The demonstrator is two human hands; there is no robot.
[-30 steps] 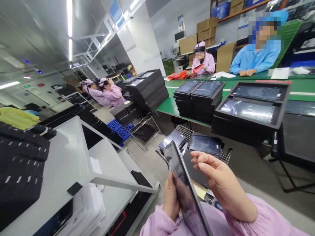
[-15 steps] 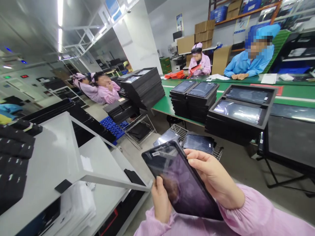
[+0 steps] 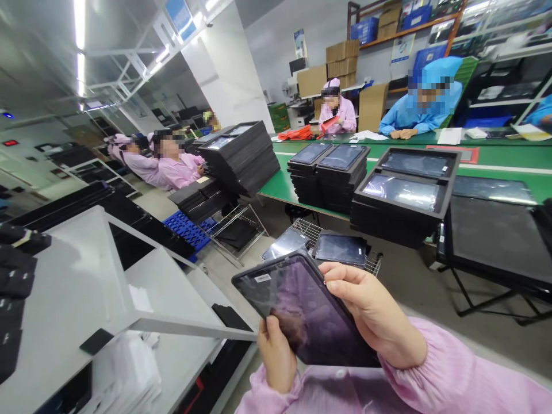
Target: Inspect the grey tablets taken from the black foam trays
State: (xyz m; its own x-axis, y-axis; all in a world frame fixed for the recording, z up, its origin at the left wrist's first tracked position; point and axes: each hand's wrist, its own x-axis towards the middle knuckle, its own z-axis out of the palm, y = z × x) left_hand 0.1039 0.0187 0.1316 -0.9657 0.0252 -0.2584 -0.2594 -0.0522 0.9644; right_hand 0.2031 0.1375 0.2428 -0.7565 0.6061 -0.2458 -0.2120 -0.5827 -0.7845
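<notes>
Black tablet gripped in the left hand — best braced steady, with the right hand pinched narrow at its edge, on what I can't tell.

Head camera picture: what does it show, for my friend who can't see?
A person's left hand holds a dark tablet with a small white label, the right hand at its opposite edge. Beyond, stacked black trays stand on a green table, with a co-worker in pink and another in blue behind it.
</notes>
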